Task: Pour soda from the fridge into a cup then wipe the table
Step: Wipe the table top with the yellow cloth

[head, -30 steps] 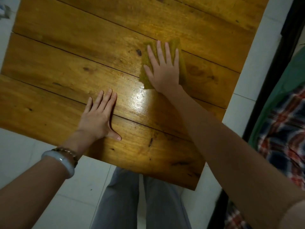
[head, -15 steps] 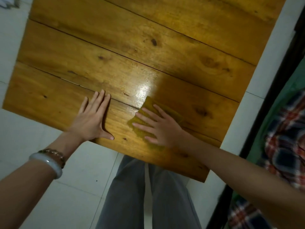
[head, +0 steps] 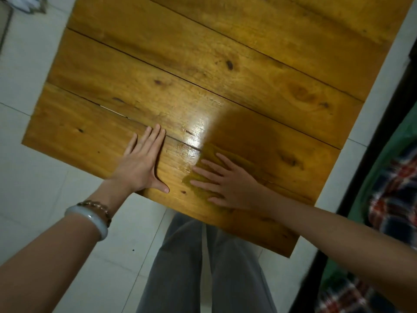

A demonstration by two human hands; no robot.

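Head cam: right hand (head: 232,188) lies flat, fingers spread, pressing the cloth (head: 198,179) onto the table (head: 203,64) near its front edge, probably for wiping pressure. Left hand (head: 142,163) rests flat beside it, seemingly bracing the table.

The right hand (head: 234,188) is covering most of the cloth (head: 208,154). Only the cloth's olive edges are showing around and between the spread fingers, and its outline is blending into the shadowed wood. The desk (head: 203,64) is running out past the top edge, so its far side is not showing. Both forearms are leaving the picture at the bottom corners. The grey trousers (head: 180,256) are being cut off by the bottom edge and are disappearing under the desk's near edge. At the right, a plaid fabric (head: 394,199) is smearing into blur and running off the edge. In the top left corner, pale things (head: 24,4) are showing too blurred and cropped to tell.
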